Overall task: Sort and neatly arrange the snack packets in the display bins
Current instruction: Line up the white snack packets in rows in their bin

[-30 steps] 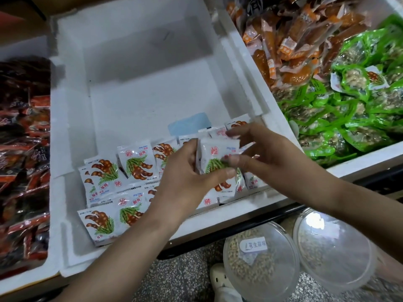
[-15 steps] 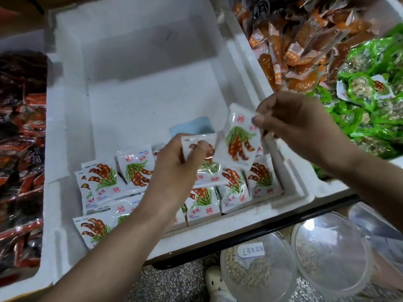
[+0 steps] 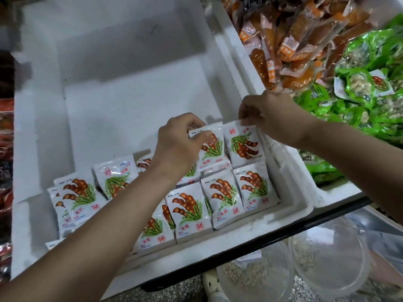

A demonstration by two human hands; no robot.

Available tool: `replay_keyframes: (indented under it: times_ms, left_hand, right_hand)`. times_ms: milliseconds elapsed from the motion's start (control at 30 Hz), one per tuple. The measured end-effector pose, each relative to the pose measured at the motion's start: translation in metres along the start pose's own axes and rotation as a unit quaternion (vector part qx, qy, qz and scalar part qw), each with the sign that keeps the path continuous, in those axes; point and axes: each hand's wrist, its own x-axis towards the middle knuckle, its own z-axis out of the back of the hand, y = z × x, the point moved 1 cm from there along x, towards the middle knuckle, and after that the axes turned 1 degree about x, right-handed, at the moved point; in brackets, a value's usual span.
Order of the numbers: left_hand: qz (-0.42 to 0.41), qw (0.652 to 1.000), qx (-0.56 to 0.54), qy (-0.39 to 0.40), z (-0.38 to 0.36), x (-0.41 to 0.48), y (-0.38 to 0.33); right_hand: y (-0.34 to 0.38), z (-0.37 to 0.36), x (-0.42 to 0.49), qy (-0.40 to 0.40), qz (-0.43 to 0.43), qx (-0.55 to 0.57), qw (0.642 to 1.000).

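Note:
A white foam bin (image 3: 139, 99) holds several white tamarind snack packets (image 3: 189, 212) laid in rows along its near side. My left hand (image 3: 178, 142) pinches the top edge of one packet (image 3: 212, 147) in the second row. My right hand (image 3: 270, 114) pinches the top edge of the neighbouring packet (image 3: 244, 144), which lies against the bin's right wall. Both packets lie just behind the front row. The far half of the bin is bare.
To the right, another foam bin (image 3: 340, 192) is piled with orange packets (image 3: 301, 40) and green packets (image 3: 370, 92). Dark red packets (image 3: 5, 149) fill a bin at the left. Below the shelf edge stand two clear lidded tubs (image 3: 329, 258) on a speckled floor.
My right hand has brought its packet down from mid-air and set it against the right wall. My left hand has placed its packet beside it in the second row.

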Motion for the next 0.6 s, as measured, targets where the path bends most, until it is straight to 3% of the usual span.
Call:
replay_keyframes:
  times_ms: [267, 433, 600]
  left_hand:
    - [-0.005, 0.999, 0.026, 0.023, -0.014, 0.002, -0.001]
    - [-0.019, 0.998, 0.054, 0.018, -0.016, 0.004, 0.001]
    - [-0.057, 0.994, 0.097, 0.013, -0.018, 0.002, 0.006]
  right_hand:
    - [0.001, 0.001, -0.005, 0.025, -0.007, -0.046, 0.999]
    - [0.011, 0.001, -0.01, 0.074, 0.039, -0.142, 0.986]
    - [0.012, -0.001, -0.013, 0.082, 0.056, -0.161, 0.982]
